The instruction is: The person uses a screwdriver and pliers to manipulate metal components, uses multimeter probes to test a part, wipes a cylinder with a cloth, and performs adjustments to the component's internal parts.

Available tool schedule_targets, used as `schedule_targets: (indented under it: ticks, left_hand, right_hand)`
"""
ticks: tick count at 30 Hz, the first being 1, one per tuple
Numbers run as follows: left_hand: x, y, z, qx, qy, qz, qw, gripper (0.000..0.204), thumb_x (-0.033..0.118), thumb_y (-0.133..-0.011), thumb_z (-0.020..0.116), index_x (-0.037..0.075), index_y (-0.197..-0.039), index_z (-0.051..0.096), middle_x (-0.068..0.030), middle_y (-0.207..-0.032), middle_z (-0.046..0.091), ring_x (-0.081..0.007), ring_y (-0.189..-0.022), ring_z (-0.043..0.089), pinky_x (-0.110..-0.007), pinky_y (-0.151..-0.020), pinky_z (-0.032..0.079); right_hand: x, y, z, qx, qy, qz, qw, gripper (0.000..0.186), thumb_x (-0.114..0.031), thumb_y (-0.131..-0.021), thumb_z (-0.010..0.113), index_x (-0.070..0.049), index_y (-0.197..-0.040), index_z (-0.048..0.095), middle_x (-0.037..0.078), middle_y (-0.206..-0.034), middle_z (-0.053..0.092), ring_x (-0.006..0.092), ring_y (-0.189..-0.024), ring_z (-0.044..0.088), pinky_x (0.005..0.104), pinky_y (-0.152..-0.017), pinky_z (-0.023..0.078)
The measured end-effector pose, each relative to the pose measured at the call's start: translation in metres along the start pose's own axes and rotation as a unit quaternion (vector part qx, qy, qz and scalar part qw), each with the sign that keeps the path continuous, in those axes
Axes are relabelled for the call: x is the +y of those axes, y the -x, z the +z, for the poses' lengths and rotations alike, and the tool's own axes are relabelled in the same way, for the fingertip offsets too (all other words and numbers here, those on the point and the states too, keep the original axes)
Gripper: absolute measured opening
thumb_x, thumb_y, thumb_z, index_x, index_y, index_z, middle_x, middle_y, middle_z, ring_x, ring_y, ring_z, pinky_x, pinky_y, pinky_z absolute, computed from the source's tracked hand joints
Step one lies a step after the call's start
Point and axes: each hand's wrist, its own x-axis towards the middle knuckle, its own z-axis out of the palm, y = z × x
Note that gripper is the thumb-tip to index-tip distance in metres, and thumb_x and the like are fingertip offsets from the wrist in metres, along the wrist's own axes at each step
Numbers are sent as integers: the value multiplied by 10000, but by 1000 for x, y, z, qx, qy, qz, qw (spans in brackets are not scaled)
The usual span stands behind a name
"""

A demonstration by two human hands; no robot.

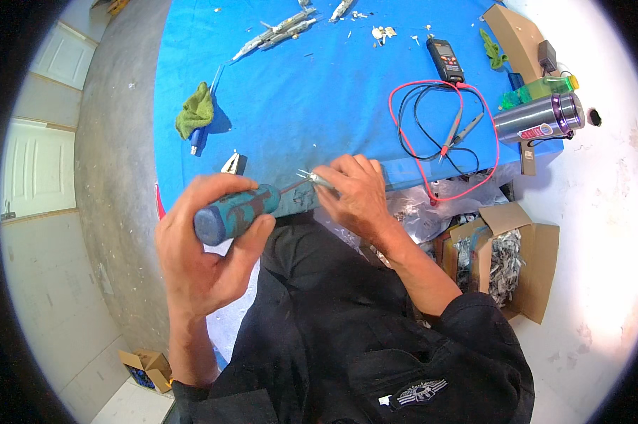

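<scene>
Presently, the left hand [192, 265] grasps the thick blue-green handle of a screwdriver [238, 212], fingers and thumb curled around it, near the table's near edge. The tool's long axis slants from the handle's butt at near left to the thin shaft at far right, tip toward the right hand [358, 194]. That hand pinches a small pale pronged piece [322, 181], its two metal prongs pointing left and slightly far. The shaft's tip meets or lies just beside this piece; which, I cannot tell.

Both things are above the near border of the blue cloth [284, 106], whose edge passes just under the hands. Beyond them, bare cloth stretches to the grey rods [280, 35] at the far side. To the left, room is narrower: a pale-jawed tool [234, 164] lies just past the left hand, with a green rag [195, 112] farther left. On the right, looped red and black leads [442, 150] of a multimeter [445, 60] bound the free area, and a steel flask [538, 119] lies past them.
</scene>
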Motion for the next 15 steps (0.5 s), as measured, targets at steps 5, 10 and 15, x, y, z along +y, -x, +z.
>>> schedule_targets:
  ticks: [5,10,15]
  left_hand:
    - [-1,-2,1,21,15,-23,999,333,41,-800,831,9,-1098,685,-118,-985,746,-244,-862,745,-337,-798,558]
    - [0,-4,-1,-3,-6,4,1000,346,28,-783,837,13,-1094,686,-122,-980,736,-254,-845,733,-348,-779,556]
    - [7,-9,5,-19,-33,29,999,348,35,-778,850,21,-1083,683,-138,-956,713,-287,-820,710,-354,-744,547]
  right_hand:
    - [-1,0,0,-6,0,1,1000,255,-129,-787,834,-177,-1030,772,5,-907,634,222,-853,587,392,-763,390]
    - [0,1,1,-6,-3,-1,1000,238,-147,-796,832,-176,-1019,754,-3,-918,625,227,-872,584,401,-773,392]
    - [-2,1,0,-11,-6,-3,1000,243,-139,-796,827,-158,-1027,754,7,-922,628,231,-877,589,402,-774,394]
